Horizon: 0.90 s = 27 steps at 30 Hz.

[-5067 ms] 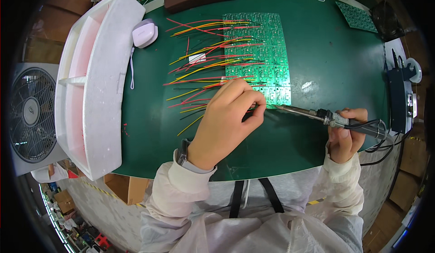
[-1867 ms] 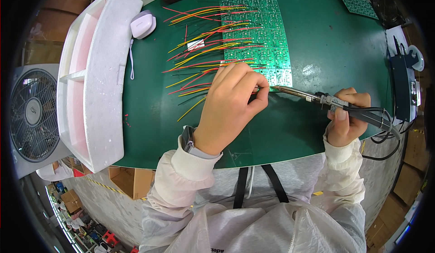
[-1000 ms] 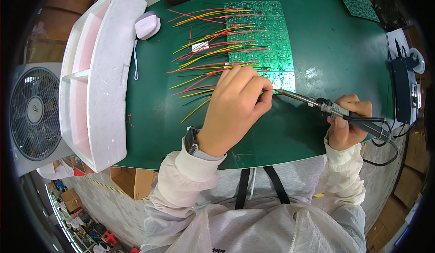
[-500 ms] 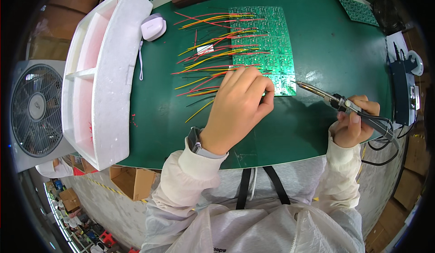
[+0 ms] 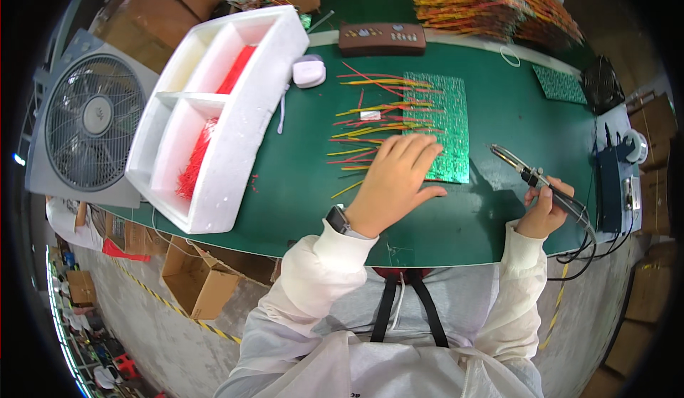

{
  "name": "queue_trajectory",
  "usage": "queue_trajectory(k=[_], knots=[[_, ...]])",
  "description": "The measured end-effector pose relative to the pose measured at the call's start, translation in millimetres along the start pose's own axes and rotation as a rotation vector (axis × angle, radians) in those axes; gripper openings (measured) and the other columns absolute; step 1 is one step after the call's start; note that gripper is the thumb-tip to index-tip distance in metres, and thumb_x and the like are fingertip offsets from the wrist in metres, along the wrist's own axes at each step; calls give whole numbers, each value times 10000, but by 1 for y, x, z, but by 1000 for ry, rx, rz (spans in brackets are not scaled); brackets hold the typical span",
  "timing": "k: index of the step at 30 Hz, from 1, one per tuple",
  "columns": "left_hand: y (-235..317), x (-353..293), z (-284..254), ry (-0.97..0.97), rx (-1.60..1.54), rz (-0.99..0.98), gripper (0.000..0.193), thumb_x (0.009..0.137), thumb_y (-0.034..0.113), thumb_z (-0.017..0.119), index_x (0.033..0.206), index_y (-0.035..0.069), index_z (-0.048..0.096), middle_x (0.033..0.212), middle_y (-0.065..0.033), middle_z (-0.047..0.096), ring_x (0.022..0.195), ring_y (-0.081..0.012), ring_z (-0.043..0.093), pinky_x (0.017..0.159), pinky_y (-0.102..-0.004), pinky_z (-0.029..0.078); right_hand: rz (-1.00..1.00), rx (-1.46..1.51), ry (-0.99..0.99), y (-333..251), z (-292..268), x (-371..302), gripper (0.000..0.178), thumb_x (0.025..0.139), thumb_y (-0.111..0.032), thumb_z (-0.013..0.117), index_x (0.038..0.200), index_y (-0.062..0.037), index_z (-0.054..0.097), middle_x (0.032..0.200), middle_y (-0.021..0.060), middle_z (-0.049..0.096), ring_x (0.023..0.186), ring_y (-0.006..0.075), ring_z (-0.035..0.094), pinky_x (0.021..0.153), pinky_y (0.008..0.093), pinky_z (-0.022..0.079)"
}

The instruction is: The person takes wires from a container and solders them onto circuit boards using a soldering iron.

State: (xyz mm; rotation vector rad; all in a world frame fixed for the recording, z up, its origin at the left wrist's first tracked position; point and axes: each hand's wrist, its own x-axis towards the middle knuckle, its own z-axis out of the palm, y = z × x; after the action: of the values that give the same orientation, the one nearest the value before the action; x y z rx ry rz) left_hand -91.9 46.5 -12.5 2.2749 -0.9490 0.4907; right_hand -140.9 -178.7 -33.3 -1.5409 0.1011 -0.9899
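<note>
A green circuit board panel (image 5: 449, 123) lies on the green table, with red, yellow and black wires (image 5: 354, 141) running out from its left side. Over the panel's lower left part rests my left hand (image 5: 400, 184), fingers stretched out flat and thumb apart; what lies beneath the palm is hidden. A soldering iron (image 5: 526, 173) is gripped in my right hand (image 5: 547, 211), its tip pointing up and left, apart from the panel's right edge. A small white piece (image 5: 370, 115) sits among the wires.
A white foam box (image 5: 251, 138) with red wires in its compartments stands left, beside a fan (image 5: 100, 116). A brown case (image 5: 381, 40) and a wire heap (image 5: 491, 6) lie at the back. Right are another circuit board (image 5: 559, 84) and a soldering station (image 5: 614, 184).
My left hand has gone from closed fingers at the wires to stretched, spread fingers. The iron's tip has drawn away from the panel's edge. The whole view has shifted, showing more of the back.
</note>
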Motion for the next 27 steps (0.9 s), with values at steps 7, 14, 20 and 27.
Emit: queue_trajectory(k=[7,14,20,27], knots=[[21,-19,-9,-39,122,5,478,624,252,653,1004,19,478,1013,-93,480,992,-245,432,852,-363,336,35,11,51,2,-2,0,132,769,-101,503,869,-27,460,677,52,456,484,100,437,415,199,350],[40,-14,-71,-66,214,36,445,604,203,669,973,34,487,1061,-95,461,1012,-242,428,850,-379,341,55,-9,63,-1,3,1,123,759,-87,483,869,-34,467,593,41,439,476,101,428,420,202,342],[-86,21,-163,278,438,-109,184,732,125,576,867,5,543,863,-132,569,804,-280,542,741,-339,422,72,-42,69,-4,1,2,122,762,-90,479,872,-38,476,580,36,448,475,95,428,419,196,339],[-230,8,-193,100,376,-712,243,734,181,582,910,14,568,862,-137,595,805,-237,570,742,-308,431,80,-56,35,-3,7,3,120,765,-89,471,873,-37,477,578,35,453,473,91,430,418,192,339]])
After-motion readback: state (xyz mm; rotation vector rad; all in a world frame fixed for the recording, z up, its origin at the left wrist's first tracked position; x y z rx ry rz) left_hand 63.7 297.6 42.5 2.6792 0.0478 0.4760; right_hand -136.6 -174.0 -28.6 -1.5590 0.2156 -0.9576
